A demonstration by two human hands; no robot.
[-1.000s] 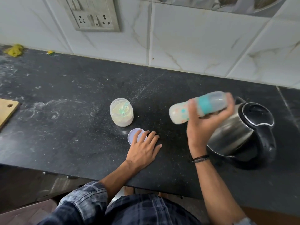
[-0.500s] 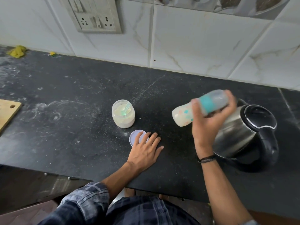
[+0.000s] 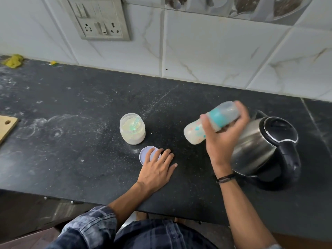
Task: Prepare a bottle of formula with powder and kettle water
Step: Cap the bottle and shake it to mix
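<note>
My right hand (image 3: 222,141) grips a baby bottle (image 3: 195,131) with a teal collar and clear cap, held nearly sideways above the counter, its base to the left; milky liquid fills it and it looks motion-blurred. My left hand (image 3: 158,169) lies flat on the black counter (image 3: 71,141), fingers spread, fingertips over a pale round lid (image 3: 144,155). An open jar of powder (image 3: 132,129) with a green scoop inside stands just behind the lid. A steel kettle (image 3: 264,148) with black lid and handle sits right of the bottle.
A wooden board corner (image 3: 7,128) shows at the left edge. A yellow cloth (image 3: 13,60) lies at the back left. A wall socket panel (image 3: 100,20) hangs on the white tiles. Powder dust speckles the counter. The counter's front edge runs just before my body.
The bottle in my right hand has shifted slightly, its base dipping a little lower and its cap end higher. My left hand stays flat on the counter by the lid.
</note>
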